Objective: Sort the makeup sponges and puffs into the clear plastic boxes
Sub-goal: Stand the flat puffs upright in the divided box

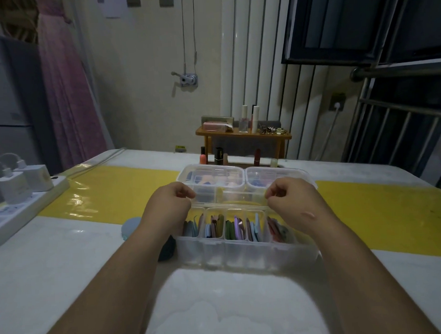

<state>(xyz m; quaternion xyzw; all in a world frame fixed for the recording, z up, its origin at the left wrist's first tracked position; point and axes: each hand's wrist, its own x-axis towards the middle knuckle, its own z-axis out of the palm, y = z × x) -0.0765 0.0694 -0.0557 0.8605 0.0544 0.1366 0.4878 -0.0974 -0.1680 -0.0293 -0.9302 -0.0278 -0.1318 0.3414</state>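
A long clear box [246,254] with several compartments stands in front of me, holding upright puffs [232,229] in blue, pink, green and purple. Above its far edge, my left hand [170,202] and my right hand [289,196] each pinch one end of a clear plastic lid [231,198]. Behind it, two smaller clear boxes stand side by side with their lids on, the left one [212,177] and the right one [275,175] both holding sponges. A pale blue puff [130,227] and a dark puff [167,248] lie on the table beside my left forearm.
A white power strip [19,213] with chargers lies at the table's left edge. Lipsticks [220,155] stand at the far edge, before a small wooden shelf [243,135] with bottles. A yellow band [380,210] crosses the white table.
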